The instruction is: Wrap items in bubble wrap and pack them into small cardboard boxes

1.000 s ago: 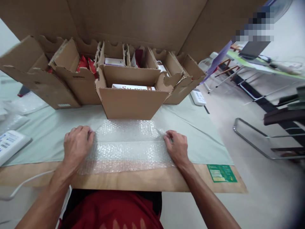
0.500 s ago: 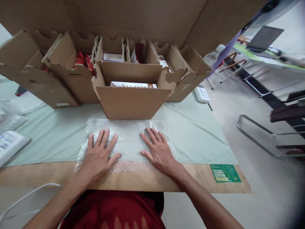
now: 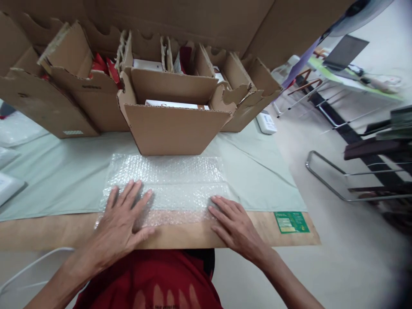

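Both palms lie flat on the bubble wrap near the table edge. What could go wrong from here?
1. The bubble wrap laps off the green cloth onto the bare front strip of the table. The left hand and right hand press only its near part, so a pull may slide it over the edge.
2. The cardboard box stands right at the sheet's far edge; a forward push might bunch the wrap against it.
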Demonstrator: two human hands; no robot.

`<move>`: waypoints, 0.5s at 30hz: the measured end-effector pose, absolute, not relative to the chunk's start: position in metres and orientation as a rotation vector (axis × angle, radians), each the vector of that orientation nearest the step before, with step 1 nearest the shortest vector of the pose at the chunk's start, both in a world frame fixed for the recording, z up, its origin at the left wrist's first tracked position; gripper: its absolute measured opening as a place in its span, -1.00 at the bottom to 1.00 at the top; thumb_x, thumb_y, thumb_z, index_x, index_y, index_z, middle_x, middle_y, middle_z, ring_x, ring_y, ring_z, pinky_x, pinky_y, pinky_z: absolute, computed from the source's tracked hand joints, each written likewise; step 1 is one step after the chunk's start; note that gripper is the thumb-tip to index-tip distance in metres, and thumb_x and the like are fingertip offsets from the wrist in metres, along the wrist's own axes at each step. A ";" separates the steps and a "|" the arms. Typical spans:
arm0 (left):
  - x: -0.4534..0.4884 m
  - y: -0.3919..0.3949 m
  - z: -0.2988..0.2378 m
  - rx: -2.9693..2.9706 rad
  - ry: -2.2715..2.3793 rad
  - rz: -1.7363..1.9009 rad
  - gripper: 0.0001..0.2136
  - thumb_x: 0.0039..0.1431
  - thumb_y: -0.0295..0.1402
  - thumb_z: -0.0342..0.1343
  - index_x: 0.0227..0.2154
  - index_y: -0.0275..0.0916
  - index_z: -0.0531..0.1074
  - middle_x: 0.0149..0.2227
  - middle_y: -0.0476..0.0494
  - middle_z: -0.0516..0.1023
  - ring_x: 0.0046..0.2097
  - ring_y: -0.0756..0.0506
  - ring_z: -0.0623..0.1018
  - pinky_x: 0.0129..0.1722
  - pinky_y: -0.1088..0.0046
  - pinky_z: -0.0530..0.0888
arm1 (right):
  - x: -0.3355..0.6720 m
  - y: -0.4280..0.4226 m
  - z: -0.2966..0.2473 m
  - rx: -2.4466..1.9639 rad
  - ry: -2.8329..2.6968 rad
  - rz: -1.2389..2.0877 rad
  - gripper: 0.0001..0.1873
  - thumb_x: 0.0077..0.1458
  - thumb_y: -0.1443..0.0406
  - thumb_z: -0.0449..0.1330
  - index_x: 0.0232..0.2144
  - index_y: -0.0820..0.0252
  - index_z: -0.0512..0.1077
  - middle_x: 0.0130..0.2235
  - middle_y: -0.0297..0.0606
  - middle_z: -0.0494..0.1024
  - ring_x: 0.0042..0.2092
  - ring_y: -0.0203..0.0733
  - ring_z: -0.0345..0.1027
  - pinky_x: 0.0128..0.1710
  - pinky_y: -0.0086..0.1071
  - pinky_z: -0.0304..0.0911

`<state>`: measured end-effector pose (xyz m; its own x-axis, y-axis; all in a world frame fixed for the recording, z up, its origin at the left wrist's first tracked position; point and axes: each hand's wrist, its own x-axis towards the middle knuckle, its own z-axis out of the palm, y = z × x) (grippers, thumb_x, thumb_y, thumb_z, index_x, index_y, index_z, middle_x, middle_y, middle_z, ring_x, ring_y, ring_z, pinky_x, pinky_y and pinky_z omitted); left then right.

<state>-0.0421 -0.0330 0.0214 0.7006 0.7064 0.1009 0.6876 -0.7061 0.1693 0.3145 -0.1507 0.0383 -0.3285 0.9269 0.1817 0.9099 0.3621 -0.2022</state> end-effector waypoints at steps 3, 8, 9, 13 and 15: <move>-0.038 -0.035 0.023 2.802 1.080 0.186 -0.20 0.14 0.14 0.17 0.37 -0.13 0.21 0.45 -0.39 0.14 0.45 -0.47 0.13 0.38 -0.26 0.00 | 0.304 -0.138 0.027 -1.491 -2.294 -0.091 -0.69 0.29 0.46 0.11 -0.03 0.15 0.55 0.07 -0.06 0.65 0.12 0.03 0.52 0.00 -0.08 0.43; -0.064 -0.023 0.035 2.747 1.107 0.192 -0.42 0.20 -0.24 0.07 0.31 -0.09 0.29 0.34 -0.20 0.39 0.37 -0.31 0.35 0.40 -0.12 0.07 | 0.314 -0.119 0.047 -1.509 -2.032 0.006 -0.79 0.31 0.38 0.15 -0.12 0.11 0.58 -0.24 -0.23 0.72 -0.26 -0.14 0.60 -0.18 -0.20 0.47; -0.071 -0.020 0.039 2.699 1.131 0.252 -0.49 0.21 -0.29 0.01 0.24 -0.10 0.36 0.26 -0.18 0.49 0.29 -0.27 0.45 0.39 -0.06 0.13 | 0.318 -0.117 0.056 -1.550 -1.990 0.054 -0.82 0.32 0.34 0.17 -0.14 0.10 0.59 -0.27 -0.24 0.72 -0.29 -0.14 0.58 -0.23 -0.23 0.48; -0.081 -0.009 0.057 2.275 1.477 0.504 -0.70 0.23 -0.23 -0.03 -0.13 -0.10 0.58 -0.11 -0.08 0.72 -0.03 -0.21 0.67 0.12 0.22 0.49 | 0.336 -0.112 0.084 -1.681 -2.012 0.315 -0.73 0.25 0.25 0.21 -0.02 0.06 0.57 -0.25 -0.25 0.71 -0.22 -0.10 0.58 -0.23 -0.24 0.49; -0.075 -0.007 0.065 2.015 1.676 0.548 -0.73 0.19 -0.14 0.04 -0.20 -0.08 0.58 -0.16 -0.05 0.72 -0.10 -0.21 0.68 -0.05 0.27 0.56 | 0.344 -0.110 0.086 -1.752 -1.988 0.445 -0.67 0.22 0.25 0.20 0.02 0.01 0.55 -0.23 -0.27 0.71 -0.17 -0.09 0.58 -0.23 -0.24 0.50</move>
<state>-0.0754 -0.0073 0.0650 0.1782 0.9839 0.0115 0.8007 -0.1518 0.5795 0.3442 -0.1104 0.0855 -0.0918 0.9885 0.1198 0.8430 0.1412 -0.5190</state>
